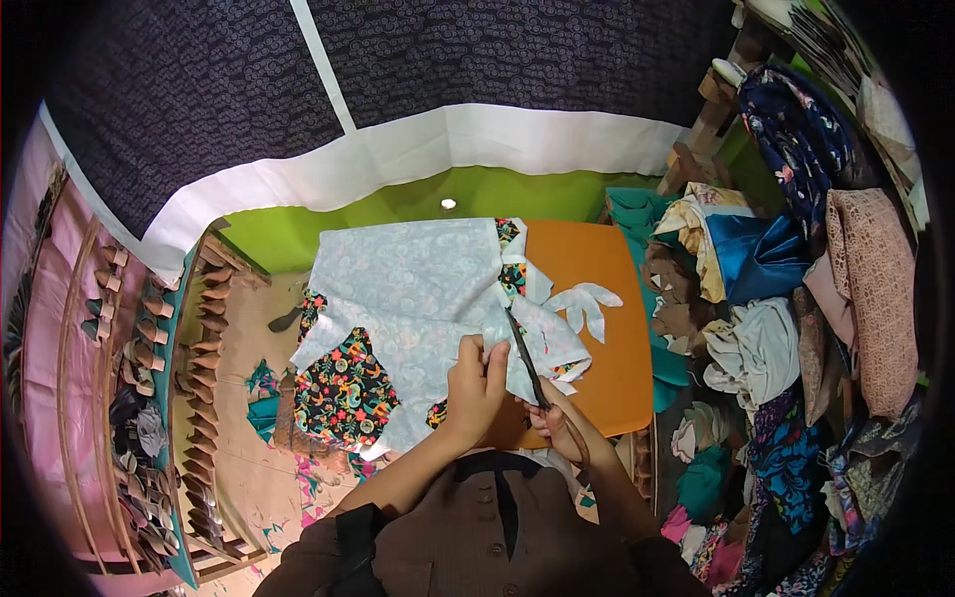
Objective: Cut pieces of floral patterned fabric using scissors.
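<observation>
A wide floral fabric (pixel 408 269) lies over the work table, its pale underside mostly up. Where it folds over, the dark side shows red, orange and green flowers. My left hand (pixel 476 388) is closed on the fabric near its right part, thumb toward the blades; something pale and shiny lies just beyond the thumb. My right hand (pixel 559 420) grips a large pair of dark scissors (pixel 527 363), whose blades point away from me at the cloth beside my left hand. To the right lies a white leaf-shaped cut piece (pixel 589 303).
The orange tabletop (pixel 617 368) shows on the right. Fabric heaps (pixel 756 348) crowd the right side. Wooden racks of shoe lasts (pixel 204 368) stand at left, and scraps (pixel 308 488) litter the floor. A dark patterned curtain (pixel 497 60) hangs beyond a green wall (pixel 477 189).
</observation>
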